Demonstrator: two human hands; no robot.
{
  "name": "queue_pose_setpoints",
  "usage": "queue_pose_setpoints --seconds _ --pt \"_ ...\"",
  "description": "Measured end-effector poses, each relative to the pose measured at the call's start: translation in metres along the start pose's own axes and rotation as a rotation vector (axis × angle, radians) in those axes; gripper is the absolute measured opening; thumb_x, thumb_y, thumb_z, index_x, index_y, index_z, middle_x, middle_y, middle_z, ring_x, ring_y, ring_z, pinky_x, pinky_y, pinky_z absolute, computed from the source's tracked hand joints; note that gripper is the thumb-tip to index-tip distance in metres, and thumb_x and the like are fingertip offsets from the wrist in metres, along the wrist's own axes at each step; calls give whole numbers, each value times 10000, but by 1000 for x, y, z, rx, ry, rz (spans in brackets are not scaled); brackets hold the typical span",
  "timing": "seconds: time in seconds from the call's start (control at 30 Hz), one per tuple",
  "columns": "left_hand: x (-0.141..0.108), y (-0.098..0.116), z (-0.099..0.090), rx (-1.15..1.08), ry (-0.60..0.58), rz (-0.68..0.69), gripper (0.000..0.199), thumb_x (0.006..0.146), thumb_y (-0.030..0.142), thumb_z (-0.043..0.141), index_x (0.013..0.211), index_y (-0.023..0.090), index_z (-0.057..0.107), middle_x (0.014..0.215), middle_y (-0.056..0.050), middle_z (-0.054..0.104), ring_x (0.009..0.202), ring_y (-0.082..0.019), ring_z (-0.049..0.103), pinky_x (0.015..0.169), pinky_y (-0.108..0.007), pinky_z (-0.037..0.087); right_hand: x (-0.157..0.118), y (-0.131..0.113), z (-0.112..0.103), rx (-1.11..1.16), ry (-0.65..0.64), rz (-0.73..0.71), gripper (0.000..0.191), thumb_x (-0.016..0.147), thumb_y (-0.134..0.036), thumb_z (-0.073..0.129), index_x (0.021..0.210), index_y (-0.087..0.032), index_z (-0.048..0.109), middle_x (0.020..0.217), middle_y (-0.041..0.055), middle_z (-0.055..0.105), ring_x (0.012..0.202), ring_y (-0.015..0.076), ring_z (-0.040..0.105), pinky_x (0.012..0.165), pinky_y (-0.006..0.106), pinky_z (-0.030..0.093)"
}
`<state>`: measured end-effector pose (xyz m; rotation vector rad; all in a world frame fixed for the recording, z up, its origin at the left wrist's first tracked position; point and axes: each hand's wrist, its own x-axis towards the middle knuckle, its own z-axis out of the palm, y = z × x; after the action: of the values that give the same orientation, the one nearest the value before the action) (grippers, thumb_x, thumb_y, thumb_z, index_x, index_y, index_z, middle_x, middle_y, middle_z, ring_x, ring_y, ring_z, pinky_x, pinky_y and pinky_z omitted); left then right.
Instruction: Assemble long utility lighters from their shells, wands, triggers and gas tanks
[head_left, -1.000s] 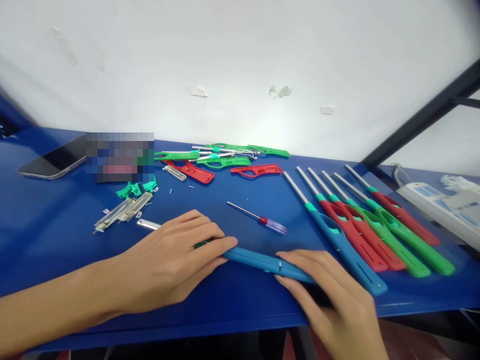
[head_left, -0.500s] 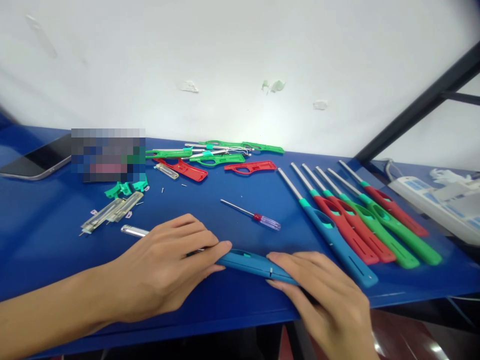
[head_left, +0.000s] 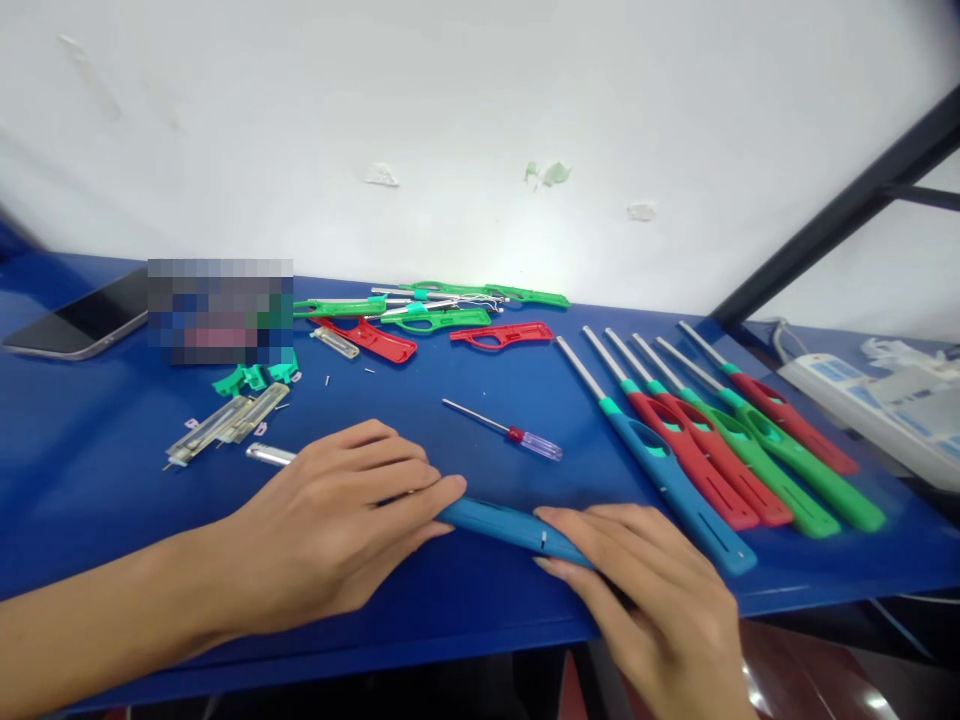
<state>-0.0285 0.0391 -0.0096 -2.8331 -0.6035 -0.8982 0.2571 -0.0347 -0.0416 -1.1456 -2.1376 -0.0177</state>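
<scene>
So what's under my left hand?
Your left hand covers the middle of a blue lighter; its metal tip and part of its handle stick out. Anything else under there is hidden.

Screwdriver [head_left: 536, 443] blocks the open table [head_left: 405, 395] beyond both hands.

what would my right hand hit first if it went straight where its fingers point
Probably the left hand, further along the blue stick lighter that both hands grip, though depth is hard to judge from this view.
</scene>
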Motion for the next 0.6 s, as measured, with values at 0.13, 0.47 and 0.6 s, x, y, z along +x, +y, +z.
queue_pose_setpoints --seconds 0.13,0.47,0.6 --pt "-5 -9 -2 70 -74 -76 318 1108 270 539 1396 170 630 1170 -82 748 1083 -264 700 980 -426 515 -2 0 3 -5 12 82 198 1060 -235 657 1253 -256 697 1105 -41 805 980 170 704 951 301 505" --pt "-6 -32 -7 -5 -69 -92 202 1090 191 567 1238 168 703 1108 -75 716 1010 -222 672 936 -371 510 -1 1 6 -23 67 159 158 1071 -253 628 1208 -259 707 1086 -26 781 994 159 715 966 271 510" --pt "-5 -25 -5 -62 -108 -40 242 1107 180 530 1306 137 658 1099 -78 720 1012 -212 649 939 -374 496 -1 0 5 -6 57 111 177 1054 -216 652 1222 -244 704 1094 -19 784 987 159 713 971 281 515"
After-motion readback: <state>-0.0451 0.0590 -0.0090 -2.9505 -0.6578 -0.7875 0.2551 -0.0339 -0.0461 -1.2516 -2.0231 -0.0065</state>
